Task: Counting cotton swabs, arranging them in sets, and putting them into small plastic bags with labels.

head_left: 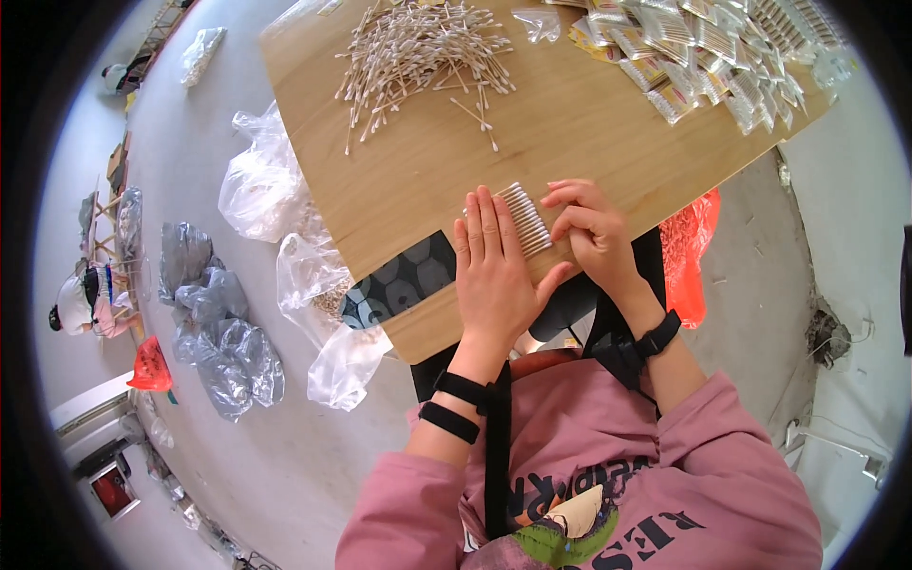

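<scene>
Wooden swabs in a row (525, 218) between our hands: left hand (494, 271) flat, open, steadying; right hand (594, 233) curled against ends. We'd square them gently, evenly.

At twelve o'clock on my bench (589, 123) lies a loose swab heap (418, 52); filled packets (722, 57) at one (clear bags (261, 180) at nine).

white cotton swabs (525, 218), pale wood table (589, 123)

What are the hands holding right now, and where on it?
A neat row of cotton swabs on the wooden board: left hand lies flat against its left side, right hand presses its right side.
</scene>
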A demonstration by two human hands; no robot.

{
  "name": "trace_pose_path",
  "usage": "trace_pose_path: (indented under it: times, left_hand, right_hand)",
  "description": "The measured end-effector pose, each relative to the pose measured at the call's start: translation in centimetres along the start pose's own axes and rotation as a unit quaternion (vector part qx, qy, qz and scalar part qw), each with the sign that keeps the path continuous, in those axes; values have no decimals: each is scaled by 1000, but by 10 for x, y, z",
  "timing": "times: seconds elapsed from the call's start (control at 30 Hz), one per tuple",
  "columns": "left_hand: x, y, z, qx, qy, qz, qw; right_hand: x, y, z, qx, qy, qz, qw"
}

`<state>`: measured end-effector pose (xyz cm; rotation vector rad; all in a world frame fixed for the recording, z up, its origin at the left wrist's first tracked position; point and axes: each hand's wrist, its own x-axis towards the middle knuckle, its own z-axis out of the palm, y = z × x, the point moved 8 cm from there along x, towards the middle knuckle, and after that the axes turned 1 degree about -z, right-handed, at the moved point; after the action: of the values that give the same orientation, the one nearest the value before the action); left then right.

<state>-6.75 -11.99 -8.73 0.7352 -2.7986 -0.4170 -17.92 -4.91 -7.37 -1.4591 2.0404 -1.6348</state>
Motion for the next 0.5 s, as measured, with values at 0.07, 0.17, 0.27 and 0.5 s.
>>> trace_pose_path:
  times: [0.07, 0.17, 0.27, 0.5]
  left_hand:
    - [0, -1, 1, 3, 3, 0, 1000]
    - [-1, 0, 1, 8, 7, 3, 1000]
    - [-1, -1, 0, -1, 14, 3, 1000]
    - [0, -1, 0, -1, 15, 2, 1000]
  right_hand:
    - [1, -2, 2, -12, 0, -7, 1000]
    - [0, -2, 4, -24, -1, -10, 1000]
    - [0, -3, 5, -32, -13, -15, 999]
    - [0, 4, 0, 11, 27, 14, 999]
